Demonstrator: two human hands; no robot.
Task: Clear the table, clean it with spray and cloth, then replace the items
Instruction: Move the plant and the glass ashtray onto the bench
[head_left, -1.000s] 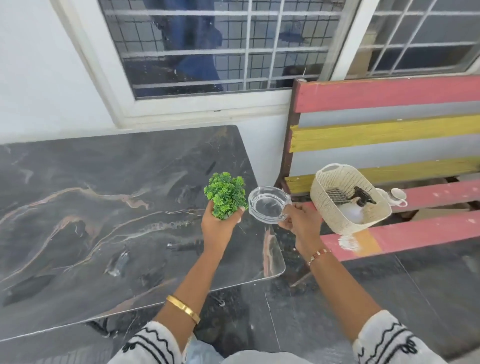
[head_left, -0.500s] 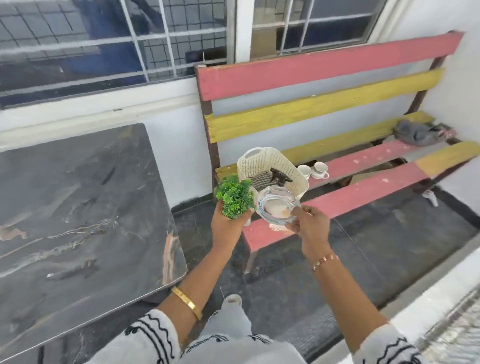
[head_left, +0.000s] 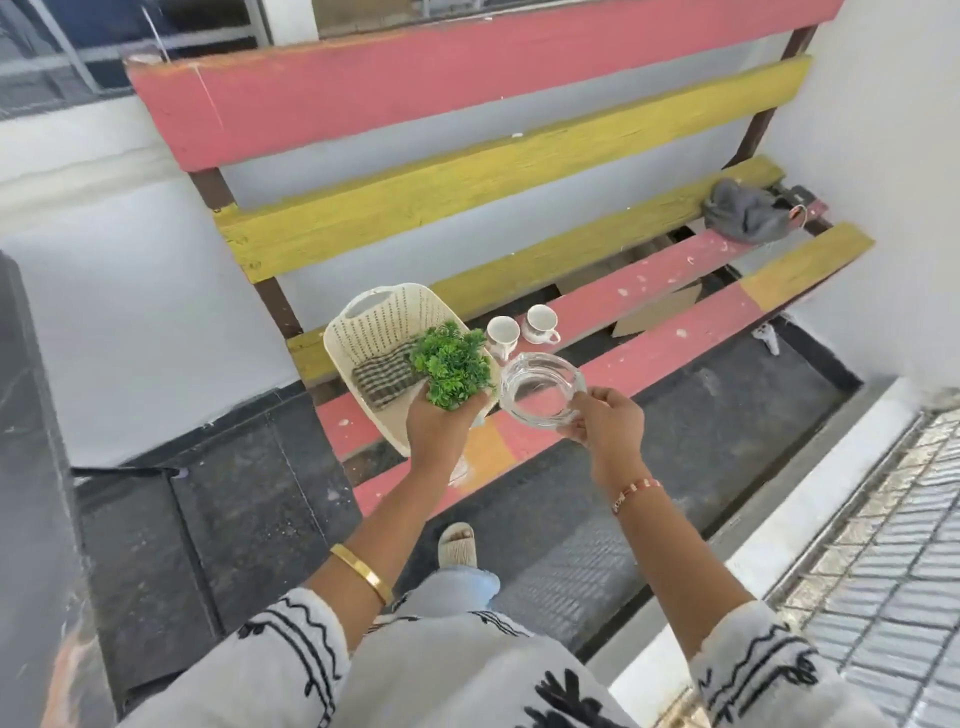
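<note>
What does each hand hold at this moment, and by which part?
The left hand holds the small green plant from below, at its base. The right hand pinches the glass ashtray by its near right rim.

1. Her left grip (head_left: 440, 422) holds a small green plant (head_left: 453, 364) above the cream basket (head_left: 382, 319).
2. Her right grip (head_left: 608, 422) pinches a glass ashtray (head_left: 540, 388).
3. Two cups (head_left: 522, 328) stand on the painted counter (head_left: 665, 343).

Single head view, looking steeply down and forward over arms at bench (head_left: 597, 358), close range.
</note>
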